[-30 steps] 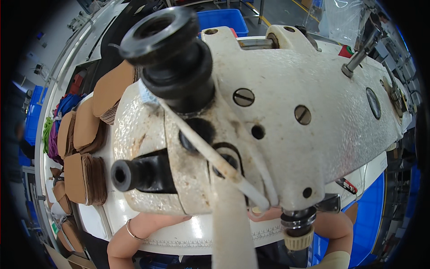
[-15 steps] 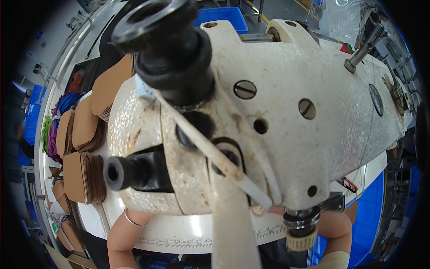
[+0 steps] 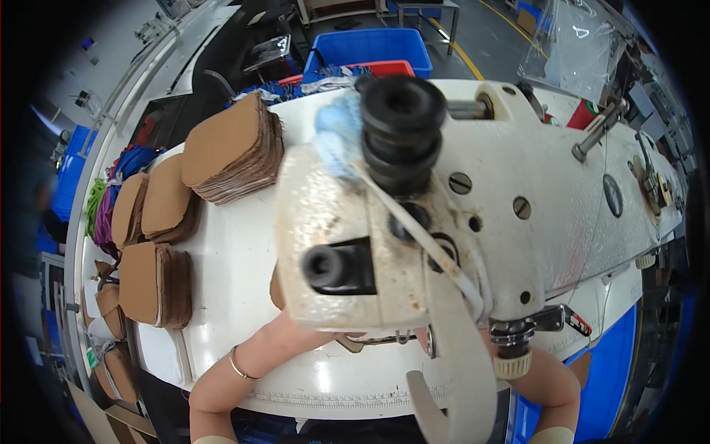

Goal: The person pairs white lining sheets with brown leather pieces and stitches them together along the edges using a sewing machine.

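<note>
A white industrial sewing machine (image 3: 547, 192) fills the middle and right and hides most of both hands. My left hand (image 3: 299, 334) reaches in beneath the machine's left end, a bracelet (image 3: 240, 364) round its wrist; its fingers are out of sight. Beside it a brown panel (image 3: 276, 287) peeks out from behind the machine, and the thin edge of a workpiece (image 3: 359, 343) shows under the head. My right forearm (image 3: 546, 379) goes in below the machine on the right, its fingers mostly covered. A cream strip (image 3: 462, 355) hangs down the machine's front.
Stacks of brown panels (image 3: 229, 152) stand on the white table (image 3: 229, 244) to the left, near purple and green bundles (image 3: 103, 211). Blue bins (image 3: 370, 48) lie beyond the table. A red-handled tool (image 3: 577, 320) rests at the right, above a blue tray (image 3: 617, 355).
My viewpoint has shifted, so the machine appears smaller and farther right. More of my left forearm and hand now shows, along with the brown panel and workpiece edge under the machine.
</note>
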Tool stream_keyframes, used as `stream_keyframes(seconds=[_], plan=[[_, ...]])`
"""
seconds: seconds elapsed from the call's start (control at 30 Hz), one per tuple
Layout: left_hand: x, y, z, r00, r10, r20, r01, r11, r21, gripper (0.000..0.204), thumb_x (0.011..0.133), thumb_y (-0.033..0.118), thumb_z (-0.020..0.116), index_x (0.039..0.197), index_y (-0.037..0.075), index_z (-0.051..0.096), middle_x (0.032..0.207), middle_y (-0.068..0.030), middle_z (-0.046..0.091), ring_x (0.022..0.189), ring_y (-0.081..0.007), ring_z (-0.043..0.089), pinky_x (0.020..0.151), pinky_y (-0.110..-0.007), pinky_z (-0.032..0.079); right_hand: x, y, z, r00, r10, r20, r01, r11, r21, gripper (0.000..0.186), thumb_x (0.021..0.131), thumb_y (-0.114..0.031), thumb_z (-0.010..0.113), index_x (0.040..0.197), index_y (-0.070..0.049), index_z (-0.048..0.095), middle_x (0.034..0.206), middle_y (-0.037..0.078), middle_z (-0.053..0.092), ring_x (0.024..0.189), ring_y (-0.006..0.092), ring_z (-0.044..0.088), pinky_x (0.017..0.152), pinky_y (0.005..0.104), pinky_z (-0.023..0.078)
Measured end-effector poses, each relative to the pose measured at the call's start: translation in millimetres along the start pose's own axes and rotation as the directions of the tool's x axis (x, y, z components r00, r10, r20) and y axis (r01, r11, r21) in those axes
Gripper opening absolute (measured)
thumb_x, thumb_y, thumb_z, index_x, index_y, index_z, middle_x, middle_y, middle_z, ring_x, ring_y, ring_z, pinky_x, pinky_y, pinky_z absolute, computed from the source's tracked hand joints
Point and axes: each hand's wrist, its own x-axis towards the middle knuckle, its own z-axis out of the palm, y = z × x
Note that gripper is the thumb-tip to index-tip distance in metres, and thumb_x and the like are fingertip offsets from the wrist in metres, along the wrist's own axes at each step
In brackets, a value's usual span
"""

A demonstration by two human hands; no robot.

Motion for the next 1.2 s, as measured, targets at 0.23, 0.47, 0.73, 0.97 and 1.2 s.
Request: stream_keyframes(seconds=[0.23,0.47,0.73,0.97,1.2], plan=[[-32,2,-9,0.951,-0.309,0.014,0.304,0.924,-0.230,0.047,0.080,0.018,0.071,0.121,-0.001,0.059,0.129,-0.0175,0.055,0.125,-0.0370,0.048,0.103,-0.046,0.041,19,3,-45,0.942,-0.281,0.182,0.330,0.875,-0.356,0.020,0.071,-0.012,0.060,0.089,-0.008,0.067,0.089,0.009,0.066,0.081,0.0247,0.063,0.070,0.0398,0.050],[-70,80,-30,0.917,-0.299,0.263,0.278,0.954,0.114,0.087,0.088,0.058,0.054,0.143,-0.005,0.031,0.145,-0.0262,0.036,0.137,-0.0377,0.034,0.112,-0.049,0.026,19,-2,-52,0.972,-0.231,-0.042,0.206,0.926,-0.317,0.015,0.081,-0.018,0.056,0.089,-0.006,0.062,0.085,0.007,0.061,0.076,0.0177,0.061,0.070,0.0450,0.050],[-112,107,-115,0.731,-0.597,0.330,0.669,0.722,-0.175,0.041,0.091,0.017,0.064,0.129,0.003,0.055,0.113,-0.0192,0.065,0.105,-0.0287,0.066,0.086,-0.038,0.053,19,0,-44,0.992,-0.128,0.007,0.128,0.991,-0.030,0.034,0.065,-0.007,0.063,0.099,-0.009,0.071,0.067,-0.001,0.051,0.063,0.0175,0.054,0.055,0.0367,0.045],[-9,-47,-188,0.839,-0.121,-0.530,0.417,0.769,0.484,0.033,0.087,-0.007,0.052,0.119,-0.001,0.057,0.111,-0.0195,0.064,0.100,-0.0312,0.064,0.084,-0.035,0.052,17,2,-38,0.986,-0.125,-0.112,0.128,0.992,0.016,0.033,0.069,-0.012,0.066,0.101,-0.009,0.073,0.057,0.001,0.052,0.045,0.0195,0.052,0.041,0.0348,0.042],[-11,-121,-117,0.920,-0.288,-0.264,0.387,0.761,0.520,0.051,0.084,-0.012,0.046,0.134,-0.004,0.045,0.137,-0.0203,0.050,0.128,-0.0326,0.047,0.107,-0.040,0.041,15,4,-37,0.983,-0.132,-0.124,0.135,0.991,0.013,0.031,0.067,-0.012,0.067,0.097,-0.012,0.073,0.060,0.001,0.047,0.044,0.0165,0.050,0.041,0.0317,0.039]])
